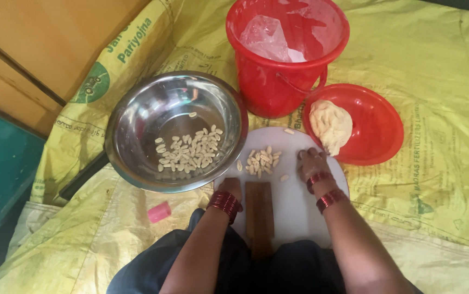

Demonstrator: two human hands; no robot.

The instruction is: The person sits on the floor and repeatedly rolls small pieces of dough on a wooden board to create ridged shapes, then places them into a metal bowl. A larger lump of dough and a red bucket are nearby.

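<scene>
Viewing from above: a seated person is seen at a round white board (pixel 299 209) laid on yellow printed sacking (pixel 436 179).
Left hand (pixel 233 187): rested at the near left edge of the board, just beside the rim of the steel bowl (pixel 131 117); fingers are tucked under and hidden, so the degree of closure cannot be told, and nothing is seen to be held. Red bangles (pixel 224 203) are worn at the wrist.
Right hand (pixel 311 162): laid palm-down on the board with fingers curled forward; whether anything is pinched beneath them cannot be told. Red bangles are worn at this wrist too.
Small dough pieces (pixel 261 161): a loose pale heap is lying on the board between the two hands, nearer the right one, with a few strays around it.
Steel bowl: a larger batch of the same pieces (pixel 188 152) is held in its bottom.
Wooden block (pixel 259 215): set lengthwise on the near part of the board, between the forearms.
Red lid (pixel 378 128): placed right of the board, a lump of dough (pixel 330 125) resting in it, near the right fingertips.
Red bucket (pixel 283 81): stood behind the board, clear plastic inside.
Pink object (pixel 159 212): lying on the sacking, left of the left arm.
</scene>
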